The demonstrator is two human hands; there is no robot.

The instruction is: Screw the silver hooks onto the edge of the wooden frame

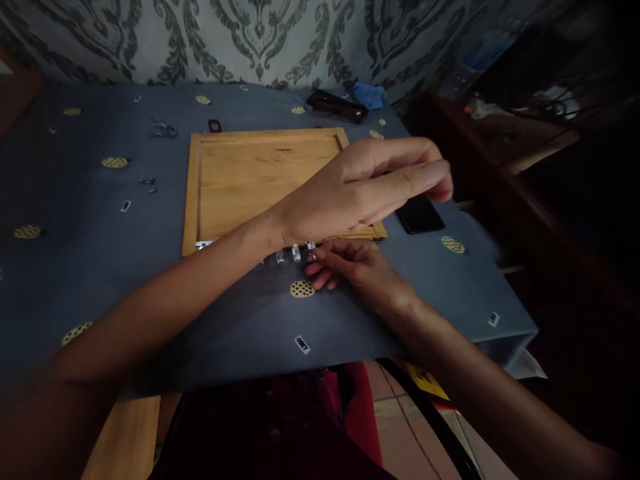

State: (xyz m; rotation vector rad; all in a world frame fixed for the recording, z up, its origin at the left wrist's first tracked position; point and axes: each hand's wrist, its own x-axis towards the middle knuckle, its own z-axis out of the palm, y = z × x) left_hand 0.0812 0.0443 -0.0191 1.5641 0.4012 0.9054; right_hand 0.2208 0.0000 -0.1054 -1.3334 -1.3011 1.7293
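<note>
My left hand reaches across the right part of a wooden board with a raised rim. Its thumb and fingers are pressed together past the board's right edge, and whatever they may hold is hidden. Below it, my right hand pinches a small shiny piece at the board's near edge. Beside that piece stand other small clear or silvery pieces in a row, partly hidden behind my left wrist. A small metal fitting sits at the board's near left corner.
A black phone lies right of the board. Behind it are a dark glasses case and a blue cloth. Small metal bits and a clear looped item lie left on the blue tablecloth. Dark furniture stands at right.
</note>
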